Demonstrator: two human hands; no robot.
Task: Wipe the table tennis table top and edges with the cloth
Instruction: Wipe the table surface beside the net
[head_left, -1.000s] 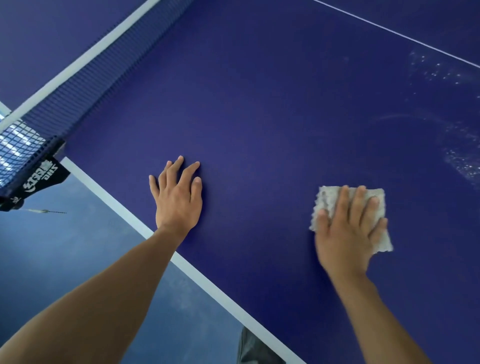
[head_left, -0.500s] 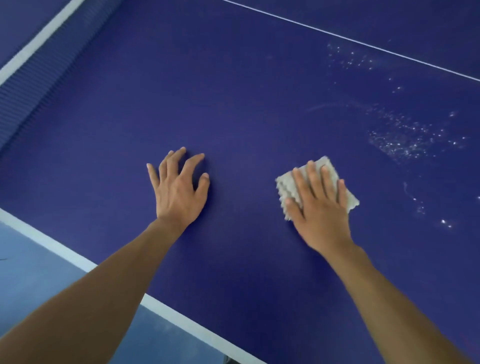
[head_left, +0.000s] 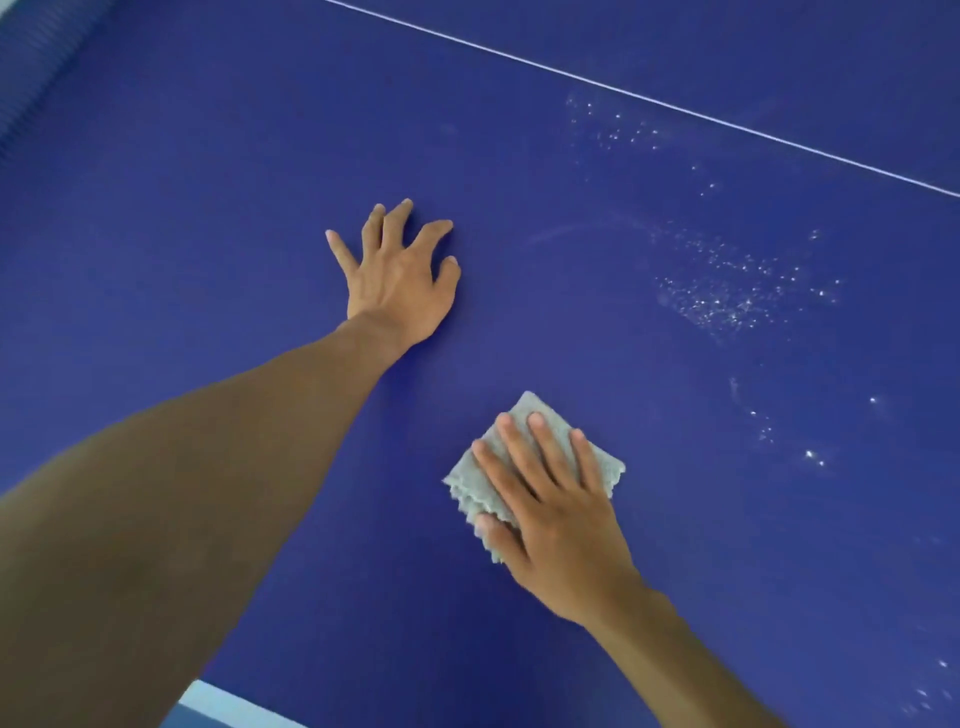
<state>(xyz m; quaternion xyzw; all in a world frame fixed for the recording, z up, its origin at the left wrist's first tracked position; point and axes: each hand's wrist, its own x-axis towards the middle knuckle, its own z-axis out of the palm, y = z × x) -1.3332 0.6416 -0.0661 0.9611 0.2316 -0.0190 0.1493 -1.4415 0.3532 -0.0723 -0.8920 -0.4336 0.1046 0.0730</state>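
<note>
- The dark blue table top (head_left: 208, 249) fills nearly the whole view.
- A thin white line (head_left: 649, 101) runs slantwise across the far right part of the table top.
- In the top left corner a blurred strip of the net (head_left: 31, 73) shows; its detail cannot be made out.
- At the bottom edge, left of centre, a short piece of the white edge band (head_left: 228, 701) shows, partly covered by the left forearm (head_left: 182, 519).
- White specks (head_left: 727, 296) lie scattered over the right side of the table top, thickest in a patch far right of the left hand, with sparser dots nearer the line and down towards the lower right corner. A faint curved smear (head_left: 571, 231) leads towards that patch.
- The left hand (head_left: 397, 283) rests on bare table, well apart from the cloth. Its fingers are spread and arched, tips down on the surface, and it holds nothing.
- Nothing lies between the cloth and the specks, only bare surface.
- The cloth (head_left: 470, 480), pale grey, folded and with a scalloped edge, lies flat on the table top near the bottom centre, nearer than the left hand and to its right.
- The right hand (head_left: 556, 514) lies flat on top of the cloth, its straight fingers (head_left: 545, 447) pressing it down rather than clutching it. The fingertips stop short of the cloth's far corner.
- The thumb (head_left: 493, 535) lies at the cloth's near left edge. Cloth shows to the left of the fingers, and a corner sticks out on the right.
</note>
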